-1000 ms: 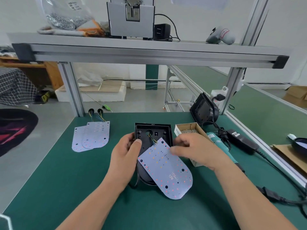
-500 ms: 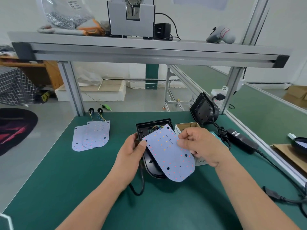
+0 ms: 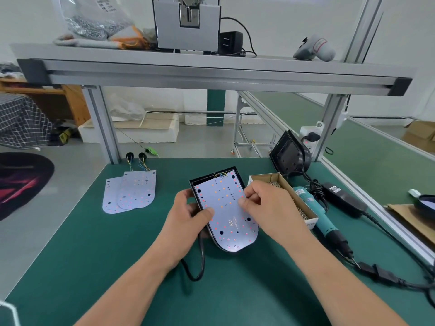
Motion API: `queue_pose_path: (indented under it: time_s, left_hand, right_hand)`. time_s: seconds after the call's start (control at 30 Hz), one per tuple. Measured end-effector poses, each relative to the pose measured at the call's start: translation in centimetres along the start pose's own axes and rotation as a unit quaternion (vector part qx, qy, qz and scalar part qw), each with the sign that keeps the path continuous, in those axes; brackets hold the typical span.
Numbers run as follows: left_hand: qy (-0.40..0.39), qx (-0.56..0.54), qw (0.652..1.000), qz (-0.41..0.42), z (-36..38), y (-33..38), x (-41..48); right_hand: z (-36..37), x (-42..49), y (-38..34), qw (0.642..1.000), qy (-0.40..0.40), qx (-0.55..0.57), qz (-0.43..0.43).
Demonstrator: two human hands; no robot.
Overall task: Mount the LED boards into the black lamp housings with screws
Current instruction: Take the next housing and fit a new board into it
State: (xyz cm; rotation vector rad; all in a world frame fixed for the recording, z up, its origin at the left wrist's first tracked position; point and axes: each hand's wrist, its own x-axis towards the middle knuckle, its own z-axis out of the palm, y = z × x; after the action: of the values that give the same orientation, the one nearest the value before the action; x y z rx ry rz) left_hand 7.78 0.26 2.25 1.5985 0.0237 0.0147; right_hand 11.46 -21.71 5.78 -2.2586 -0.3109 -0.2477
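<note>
A white LED board [image 3: 226, 208] with red and orange dots lies inside a black lamp housing [image 3: 193, 184] at the middle of the green table. My left hand [image 3: 188, 217] grips the housing's left edge, its thumb pressing on the board. My right hand [image 3: 266, 208] pinches the board's right edge with curled fingers. Coloured wires run from the board's far end into the housing. Two more LED boards [image 3: 130, 194] lie overlapped at the left. A second black housing [image 3: 290, 155] stands tilted at the back right.
A cardboard box of screws [image 3: 280, 184] sits just right of my right hand. Beside it lie a teal electric screwdriver [image 3: 315, 212] and a black power adapter [image 3: 341, 196] with cables. An aluminium shelf frame [image 3: 211, 71] spans overhead.
The LED board swung from lying tilted off the housing's right side to lying flat inside it. Both hands moved with it and now hold it down.
</note>
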Motion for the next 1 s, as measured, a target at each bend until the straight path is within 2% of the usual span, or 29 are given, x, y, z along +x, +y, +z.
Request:
queue_pose_path:
  time_s: [0.13, 0.2, 0.33, 0.43, 0.57, 0.77, 1.0]
  left_hand:
    - [0.002, -0.010, 1.000, 0.007, -0.21, -0.30, 0.17]
    - [0.000, -0.015, 1.000, 0.013, -0.30, -0.39, 0.27]
    - [0.000, -0.019, 1.000, 0.023, -0.30, -0.58, 0.26]
    - [0.002, -0.016, 1.000, 0.022, -0.24, -0.40, 0.14]
    - [0.012, 0.002, 1.000, 0.018, -0.17, -0.07, -0.07]
    - [0.020, 0.061, 0.998, 0.022, 0.17, -0.03, 0.18]
    - [-0.040, 0.064, 0.997, 0.025, -0.29, -0.59, 0.35]
  right_hand:
    - [0.10, -0.20, -0.06, 0.996, 0.039, -0.063, -0.052]
    - [0.02, -0.07, 0.11, 0.995, 0.035, -0.077, -0.052]
    - [-0.35, 0.36, 0.43, 0.997, -0.060, 0.018, 0.041]
    - [-0.13, 0.51, 0.59, 0.990, -0.107, 0.074, 0.050]
    - [0.34, 0.40, 0.41, 0.995, -0.095, 0.018, 0.029]
    - [0.30, 0.31, 0.58, 0.998, -0.056, 0.009, 0.008]
    - [0.36, 0.28, 0.76, 0.998, -0.056, -0.022, -0.008]
